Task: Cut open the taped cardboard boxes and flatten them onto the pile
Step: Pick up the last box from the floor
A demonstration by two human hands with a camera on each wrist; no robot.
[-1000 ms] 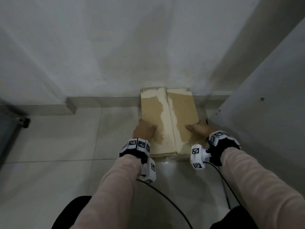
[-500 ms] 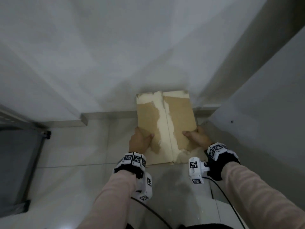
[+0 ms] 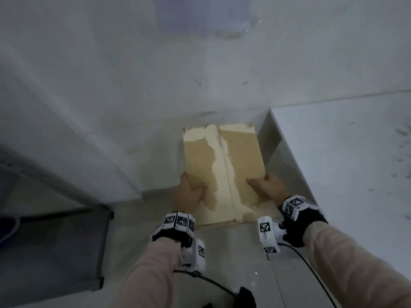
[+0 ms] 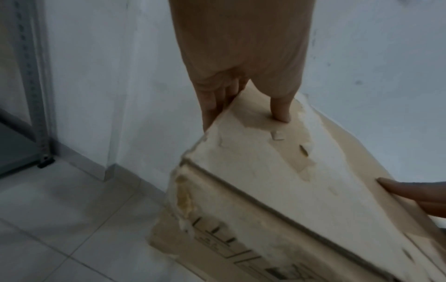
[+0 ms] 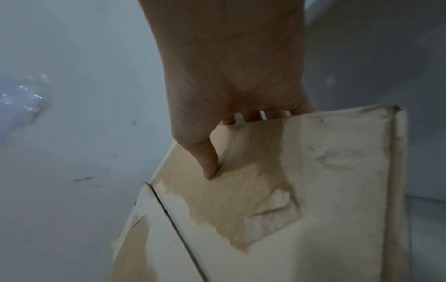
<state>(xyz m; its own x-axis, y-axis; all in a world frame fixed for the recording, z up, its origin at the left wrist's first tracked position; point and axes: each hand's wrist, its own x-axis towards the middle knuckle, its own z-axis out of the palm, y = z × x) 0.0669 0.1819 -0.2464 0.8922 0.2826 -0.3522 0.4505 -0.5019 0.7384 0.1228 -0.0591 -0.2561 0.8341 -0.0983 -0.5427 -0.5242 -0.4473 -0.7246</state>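
From my head view the cardboard box (image 3: 223, 172) sits just past centre toward 12 o'clock, held up off the tiled floor (image 3: 244, 252) close to the white wall (image 3: 155, 85). My left hand (image 3: 189, 192) grips its 9 o'clock edge: thumb lying on the top face, fingers (image 4: 212, 103) wrapped down the side. My right hand (image 3: 268, 185) grips the 3 o'clock edge the same way, thumb pressed on top, fingers curled under the rim (only their knuckles show in the right wrist view). The top flaps meet in a seam running 12 to 6, with the brown paper layer torn away in pale patches along it. A grey metal shelf frame (image 3: 66, 230) stands at 8 o'clock; a white ledge (image 3: 344, 152) is at 3 o'clock.
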